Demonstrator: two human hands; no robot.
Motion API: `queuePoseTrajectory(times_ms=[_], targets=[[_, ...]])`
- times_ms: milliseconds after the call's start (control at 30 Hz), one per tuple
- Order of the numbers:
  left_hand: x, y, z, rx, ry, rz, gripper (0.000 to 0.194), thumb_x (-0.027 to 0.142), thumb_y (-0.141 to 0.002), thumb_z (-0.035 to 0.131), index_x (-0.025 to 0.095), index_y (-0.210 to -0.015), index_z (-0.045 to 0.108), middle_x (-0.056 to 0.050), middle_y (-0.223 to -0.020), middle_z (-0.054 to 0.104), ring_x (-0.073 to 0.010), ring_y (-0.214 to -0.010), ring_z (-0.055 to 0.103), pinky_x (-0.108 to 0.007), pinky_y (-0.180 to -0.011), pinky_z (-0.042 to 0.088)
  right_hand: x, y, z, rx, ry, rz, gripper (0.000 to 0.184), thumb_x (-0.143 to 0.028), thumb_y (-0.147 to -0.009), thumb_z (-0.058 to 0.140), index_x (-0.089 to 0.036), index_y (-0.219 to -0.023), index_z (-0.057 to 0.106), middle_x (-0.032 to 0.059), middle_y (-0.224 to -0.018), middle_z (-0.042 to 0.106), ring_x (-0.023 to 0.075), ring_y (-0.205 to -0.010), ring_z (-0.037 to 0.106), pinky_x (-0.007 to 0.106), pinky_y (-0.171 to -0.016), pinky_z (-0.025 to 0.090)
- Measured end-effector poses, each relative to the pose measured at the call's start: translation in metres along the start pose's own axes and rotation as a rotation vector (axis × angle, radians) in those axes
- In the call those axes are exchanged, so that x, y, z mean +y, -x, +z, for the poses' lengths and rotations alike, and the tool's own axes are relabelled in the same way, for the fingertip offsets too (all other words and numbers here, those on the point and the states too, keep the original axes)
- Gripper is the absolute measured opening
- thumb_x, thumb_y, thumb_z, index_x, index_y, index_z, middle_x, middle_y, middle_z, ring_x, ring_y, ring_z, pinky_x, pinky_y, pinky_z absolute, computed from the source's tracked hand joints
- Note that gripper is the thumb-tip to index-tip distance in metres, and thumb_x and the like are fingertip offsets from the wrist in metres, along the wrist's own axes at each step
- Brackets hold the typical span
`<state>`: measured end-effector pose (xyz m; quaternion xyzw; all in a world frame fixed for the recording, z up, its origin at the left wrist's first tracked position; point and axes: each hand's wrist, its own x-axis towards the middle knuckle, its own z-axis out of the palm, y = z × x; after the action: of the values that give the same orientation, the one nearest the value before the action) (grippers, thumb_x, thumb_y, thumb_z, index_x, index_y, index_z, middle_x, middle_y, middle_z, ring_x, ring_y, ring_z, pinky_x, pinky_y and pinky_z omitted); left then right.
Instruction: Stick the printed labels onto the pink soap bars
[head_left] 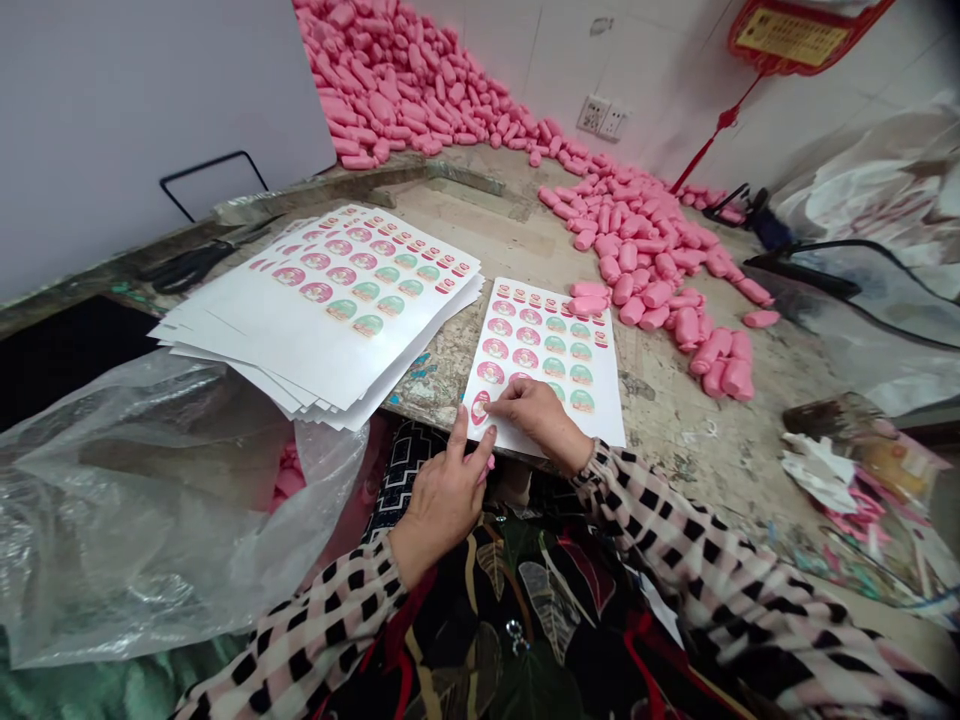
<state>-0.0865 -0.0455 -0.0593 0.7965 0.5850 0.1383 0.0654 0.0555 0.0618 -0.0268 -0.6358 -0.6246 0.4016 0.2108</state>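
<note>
A sticker sheet [540,360] with rows of pink and green labels lies at the table's front edge. My right hand [544,415] is closed in a pinch on a pink sticker [480,407] at the sheet's lower left corner. Beside it, my left hand [442,490] has its index finger stretched toward the sheet's edge. A bit of a pink capsule-shaped piece [490,464] shows in its curled fingers; the rest is hidden. Two more pink pieces [589,297] rest on the sheet's upper right part.
A stack of sticker sheets [322,310] lies to the left, black scissors [191,262] behind it. Heaps of pink pieces [420,90] line the wall and spread right [652,240]. A clear plastic bag [172,520] hangs at front left. Scraps [821,470] lie at right.
</note>
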Motion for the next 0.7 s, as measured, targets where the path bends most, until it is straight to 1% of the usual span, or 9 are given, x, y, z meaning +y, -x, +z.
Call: queuePoseTrajectory(times_ms=[200, 433, 533, 700], targets=[[0.000, 0.000, 0.002, 0.005, 0.007, -0.001, 0.048, 0.026, -0.090, 0.037, 0.024, -0.138, 0.036, -0.022, -0.151, 0.010, -0.0224, -0.083, 0.064, -0.039, -0.073, 0.051, -0.001, 0.000, -0.002, -0.031, -0.098, 0.021, 0.026, -0.039, -0.057, 0.070, -0.018, -0.061, 0.056, -0.0045, -0.056, 0.053, 0.0078, -0.049, 0.041, 0.021, -0.047, 0.029], [0.000, 0.000, 0.002, 0.003, 0.038, -0.013, 0.048, 0.025, -0.089, 0.039, 0.024, -0.137, 0.037, -0.021, -0.151, 0.009, -0.0237, -0.086, 0.064, -0.040, -0.074, 0.051, -0.015, 0.005, -0.008, -0.096, -0.251, 0.099, 0.028, -0.035, -0.053, 0.072, -0.019, -0.057, 0.049, -0.0088, -0.046, 0.042, 0.0065, -0.042, 0.033, 0.022, -0.043, 0.024], [0.001, 0.001, 0.002, 0.002, 0.033, -0.018, 0.049, 0.025, -0.088, 0.041, 0.024, -0.137, 0.036, -0.020, -0.151, 0.008, -0.0232, -0.087, 0.064, -0.039, -0.074, 0.051, -0.017, 0.006, -0.008, -0.114, -0.312, 0.130, 0.029, -0.032, -0.052, 0.073, -0.019, -0.056, 0.047, -0.0093, -0.045, 0.041, 0.0064, -0.041, 0.033, 0.022, -0.042, 0.023], [0.000, 0.001, 0.003, 0.001, 0.028, -0.011, 0.049, 0.024, -0.088, 0.041, 0.023, -0.137, 0.036, -0.021, -0.151, 0.006, -0.0231, -0.087, 0.064, -0.038, -0.074, 0.051, -0.013, 0.003, -0.011, -0.166, -0.425, 0.171, 0.030, -0.029, -0.050, 0.074, -0.019, -0.059, 0.046, -0.0094, -0.046, 0.043, 0.0060, -0.042, 0.034, 0.022, -0.042, 0.023]])
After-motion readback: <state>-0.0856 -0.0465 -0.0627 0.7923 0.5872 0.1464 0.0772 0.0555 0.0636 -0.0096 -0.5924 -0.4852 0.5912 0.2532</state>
